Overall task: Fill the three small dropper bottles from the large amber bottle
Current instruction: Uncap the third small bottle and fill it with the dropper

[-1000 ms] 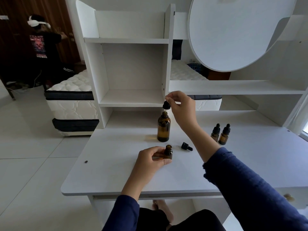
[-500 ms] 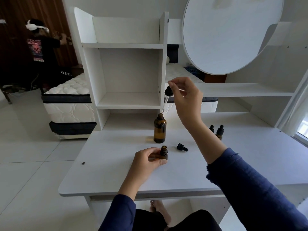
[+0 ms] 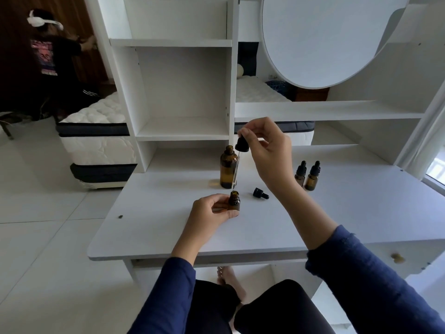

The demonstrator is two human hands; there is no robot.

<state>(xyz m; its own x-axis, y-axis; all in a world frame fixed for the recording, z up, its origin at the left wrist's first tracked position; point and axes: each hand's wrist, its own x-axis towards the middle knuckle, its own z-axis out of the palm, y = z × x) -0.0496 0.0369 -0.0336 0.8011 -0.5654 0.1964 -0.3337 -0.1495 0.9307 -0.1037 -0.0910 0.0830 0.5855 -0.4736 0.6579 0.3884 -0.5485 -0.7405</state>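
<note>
From the head camera, the right hand (image 3: 267,153) is raised, wrist bent, with thumb and fingertips pinched on the black bulb of a dropper (image 3: 241,144); its glass tube hangs down in front of the large bottle (image 3: 228,170), its tip just above the mouth of the open small bottle (image 3: 234,201). The left hand (image 3: 212,213) rests on the desk (image 3: 156,232), fingers and thumb closed around that small bottle, holding it upright. There is one large bottle, uncapped, just beyond the left hand, and three small bottles: the held one and two capped bottles (image 3: 307,175) standing side by side behind the right wrist. One loose cap (image 3: 260,193) lies between the hands. White shelves (image 3: 183,131) rise behind the desk.
</note>
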